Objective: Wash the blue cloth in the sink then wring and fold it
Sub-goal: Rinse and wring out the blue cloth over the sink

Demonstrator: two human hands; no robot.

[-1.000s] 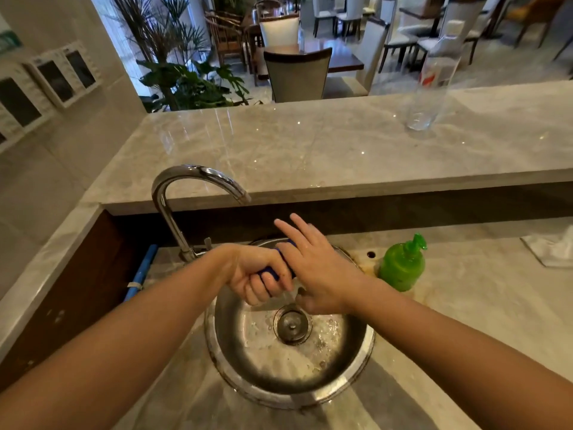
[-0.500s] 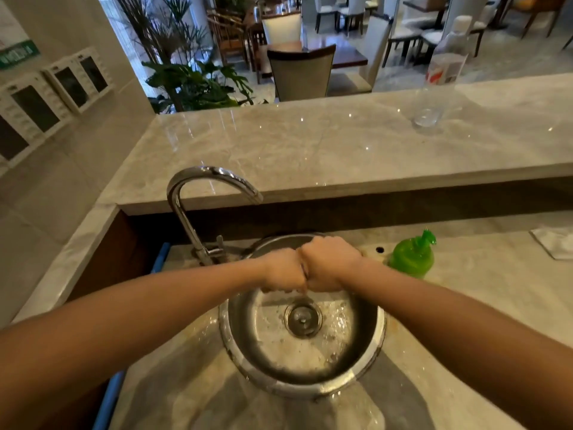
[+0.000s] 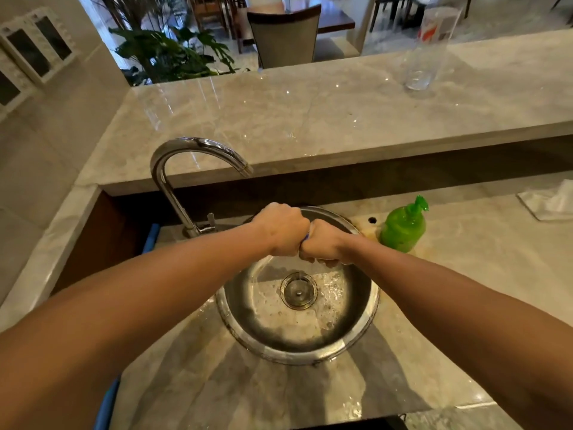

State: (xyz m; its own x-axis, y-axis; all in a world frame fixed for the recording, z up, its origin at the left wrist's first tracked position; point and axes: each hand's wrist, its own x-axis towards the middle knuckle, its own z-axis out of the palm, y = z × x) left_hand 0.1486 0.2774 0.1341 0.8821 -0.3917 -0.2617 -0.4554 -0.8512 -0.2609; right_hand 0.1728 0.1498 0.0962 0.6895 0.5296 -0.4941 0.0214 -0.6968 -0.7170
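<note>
Fingers of both hands curled into tight fists, knuckle to knuckle, clamped on the blue cloth [image 3: 305, 237]; only a thin sliver of the blue fabric shows in the seam between the two fists, the rest hidden inside the grips. The left hand [image 3: 283, 232] sits slightly higher than the right hand [image 3: 322, 243], backs of both hands turned up toward the camera. Both fists are held above the far half of the round steel sink [image 3: 366, 315], which serves as the landmark for all positions below.

Inside the sink, the drain [image 3: 299, 290] lies at the centre of the bowl, directly on the near side of the fists, with wet patches and foam spread across the bowl floor around it. A thin thread of water appears to fall from the fists toward the drain.

Behind and to the left of the sink stands the curved chrome faucet [image 3: 189, 150], its spout arching rightward and ending above and to the left of the left fist. Just beside the sink's right rim stands a green pump bottle [image 3: 403, 228]. Farther right of the sink, at the frame edge, lies a crumpled white cloth [image 3: 550, 201]. Beyond the sink, a raised marble ledge [image 3: 310, 113] carries a clear glass vessel [image 3: 423, 62], well apart from the sink and to its far right. Both forearms enter from the near corners and converge over the bowl.
</note>
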